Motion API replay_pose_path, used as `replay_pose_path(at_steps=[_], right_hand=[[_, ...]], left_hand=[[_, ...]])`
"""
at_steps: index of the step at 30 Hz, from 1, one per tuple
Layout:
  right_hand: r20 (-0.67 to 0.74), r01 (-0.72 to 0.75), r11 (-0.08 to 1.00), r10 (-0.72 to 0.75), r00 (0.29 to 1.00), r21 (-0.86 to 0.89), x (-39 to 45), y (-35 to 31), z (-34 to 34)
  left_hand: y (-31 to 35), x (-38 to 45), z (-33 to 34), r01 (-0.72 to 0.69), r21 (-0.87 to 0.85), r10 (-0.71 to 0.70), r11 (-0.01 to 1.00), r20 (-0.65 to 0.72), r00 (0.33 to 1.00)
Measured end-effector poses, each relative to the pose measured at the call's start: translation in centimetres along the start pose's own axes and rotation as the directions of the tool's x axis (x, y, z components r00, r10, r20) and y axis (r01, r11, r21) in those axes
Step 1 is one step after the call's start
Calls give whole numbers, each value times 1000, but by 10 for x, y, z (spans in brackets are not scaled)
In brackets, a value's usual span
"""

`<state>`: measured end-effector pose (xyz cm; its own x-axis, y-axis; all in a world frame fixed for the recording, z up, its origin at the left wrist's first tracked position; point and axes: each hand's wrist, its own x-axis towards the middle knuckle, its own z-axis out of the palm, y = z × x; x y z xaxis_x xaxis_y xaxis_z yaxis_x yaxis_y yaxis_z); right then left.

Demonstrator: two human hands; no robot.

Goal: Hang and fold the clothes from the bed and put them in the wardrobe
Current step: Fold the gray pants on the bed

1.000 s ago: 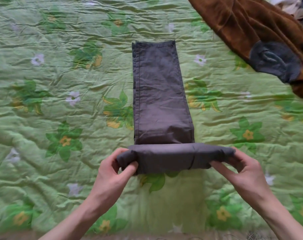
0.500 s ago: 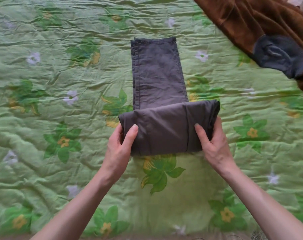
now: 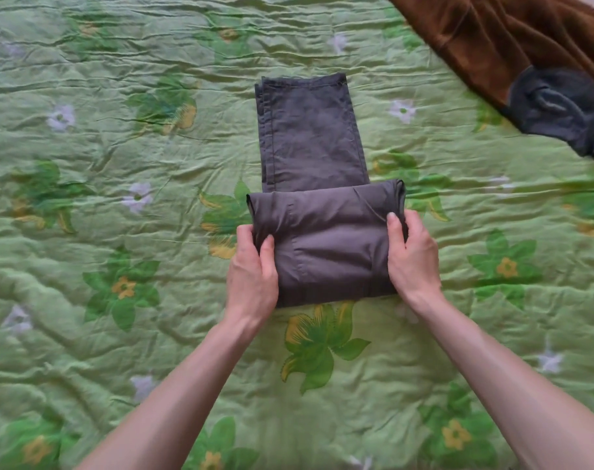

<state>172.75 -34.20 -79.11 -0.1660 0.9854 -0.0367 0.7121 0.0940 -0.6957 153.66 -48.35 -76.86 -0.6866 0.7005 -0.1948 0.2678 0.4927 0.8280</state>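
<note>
**Halfway through folding the grey trousers on the bed**

Both hands were clamped on the folded bundle, one per side. Left hand (image 3: 251,266) had the thumb pressed on top of the fabric with the fingers apparently tucked under the left edge, and the right hand (image 3: 411,256) mirrored it on the right edge, thumb on top near the upper corner. Hands were set well apart, at the width of the bundle, which makes sense: pinching both ends keeps the layers from sliding out of line as the thick part goes over.

The grey trousers (image 3: 310,140) lay flat in the middle of the green flowered bedspread (image 3: 119,232), with the folded-up section sitting on the near part of the legs and the hem end sticking out past it, away from the person. So, judging from that, maybe one more fold was left before the thing became a neat packet for the wardrobe. No wardrobe in view though.

A brown garment (image 3: 492,39) with a dark grey patch was lying at the top right corner of the bed, well apart from the trousers, looking like it hadn't been dealt with yet. Bedspread was pretty wrinkled, so a soft surface; pressing down while folding probably helped the crease hold.
</note>
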Motion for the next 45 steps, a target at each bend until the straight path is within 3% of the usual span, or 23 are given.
replay_pose_path(at_steps=[7, 9, 10, 12, 14, 17, 20, 29, 33, 36, 38, 41, 45], right_hand=[[75, -23, 981, 39, 996, -194, 22, 5, -6], [37, -33, 974, 43, 998, -225, 20, 2, -8], [-11, 9, 973, -12, 1000, -232, 18, 0, -10], [-88, 200, 944, -230, 969, -261, 11, -5, -9], [-2, 413, 865, -431, 902, -286, 3, -10, -2], [234, 587, 749, -538, 810, -309, -7, -8, 14], [318, 581, 730, -489, 812, -359, -7, 4, 21], [337, 556, 701, -444, 830, -447, 2, 7, 34], [329, 604, 687, -508, 796, -404, -2, 7, 24], [426, 750, 573, -619, 660, -330, -9, 16, 10], [519, 812, 509, -630, 578, -286, -11, 22, 0], [635, 863, 434, -597, 491, -259, -3, 29, -14], [670, 871, 429, -576, 469, -241, 0, 31, -24]], left_hand=[[-19, 18, 0, 117, 63, -109, 991, -129, 986], [-12, 11, 0, 151, 95, -135, 984, -156, 979], [-7, 7, 0, 142, 143, -114, 979, -190, 975], [4, -1, 2, -22, 311, 103, 950, -245, 964], [7, -6, 9, -285, 457, 370, 843, -107, 923], [-6, 1, 20, -485, 537, 470, 690, 177, 865], [-26, 10, 26, -498, 606, 415, 621, 284, 864], [-19, 21, 32, -506, 684, 378, 526, 345, 859], [-25, 12, 12, -746, 546, 457, 381, 590, 666], [-35, 9, -2, -797, 524, 427, 298, 674, 603], [-37, 6, -1, -790, 541, 392, 287, 687, 612], [-29, -1, 10, -724, 610, 387, 321, 613, 688], [-22, -10, 12, -667, 602, 385, 439, 544, 745]])
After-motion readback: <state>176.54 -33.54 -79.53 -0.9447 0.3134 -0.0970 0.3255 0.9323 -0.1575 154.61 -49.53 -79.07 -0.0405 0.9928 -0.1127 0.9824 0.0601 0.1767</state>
